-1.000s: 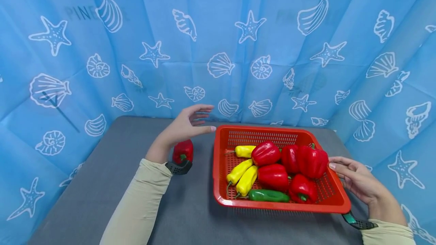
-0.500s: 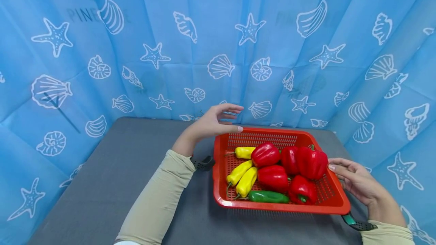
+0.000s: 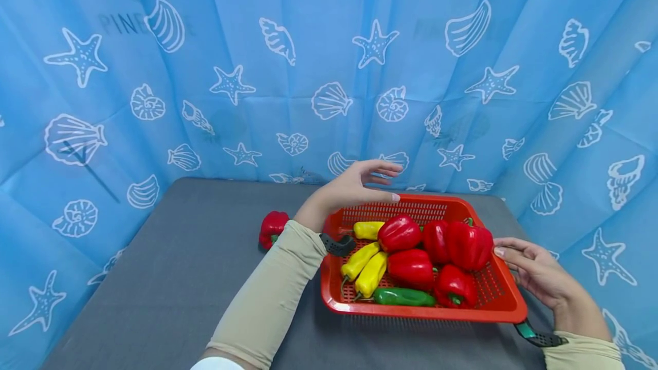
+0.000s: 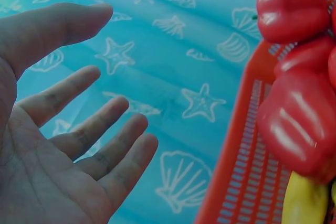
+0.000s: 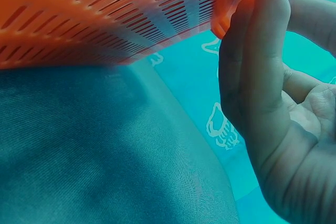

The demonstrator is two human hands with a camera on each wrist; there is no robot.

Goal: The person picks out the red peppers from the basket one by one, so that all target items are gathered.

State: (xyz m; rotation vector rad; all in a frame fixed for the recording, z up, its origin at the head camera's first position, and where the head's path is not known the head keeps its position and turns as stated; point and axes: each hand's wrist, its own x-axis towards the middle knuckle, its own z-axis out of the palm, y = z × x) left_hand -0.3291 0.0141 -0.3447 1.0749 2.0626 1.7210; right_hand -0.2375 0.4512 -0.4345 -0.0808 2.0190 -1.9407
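Observation:
My left hand is over the back left rim of a red slotted plastic basket, its fingers loosely spread and holding nothing; the left wrist view shows the bare palm. At the basket's right end, my right hand pinches the rim, with fingers beneath it in the right wrist view. Inside lie several red bell peppers, several yellow peppers and a long green pepper. Outside, on the left, a single red bell pepper rests near my left forearm.
The grey cloth-covered table extends to the left and in front of the basket. A blue curtain with white shells and starfish hangs along the back and sides. Dark straps cross both wrists.
My left hand has moved right, from beside the basket to over its back left rim. The single red bell pepper, hidden by that arm midway, shows again. My right hand stays on the rim.

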